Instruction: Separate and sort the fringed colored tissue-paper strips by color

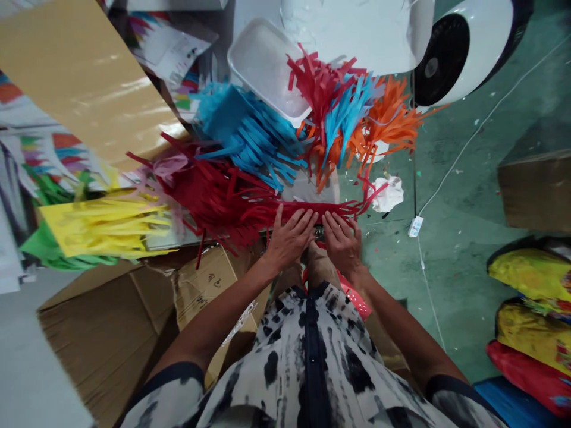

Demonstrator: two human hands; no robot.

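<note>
A long red strip of fringed tissue paper (pixel 289 208) lies along the table's near edge, its thin strands trailing off at the right end. My left hand (pixel 292 239) rests on it with fingers stretched out and lying flat. Close beside it, my right hand (pixel 343 241) also lies with extended fingers over the strip's right part. Both thumbs are mostly hidden. More red fringed tissue (pixel 205 190) is heaped to the left, joining or overlapping the strip; I cannot tell which.
Beyond lie blue fringe (pixel 250 131), red, blue and orange tassels (pixel 388 119) and a plastic tub (pixel 263 65). Yellow fringe (pixel 102 223) is at left. Cardboard boxes (pixel 111 315) stand below the table. A white fan (pixel 473 47) and a power cord (pixel 473 134) are right.
</note>
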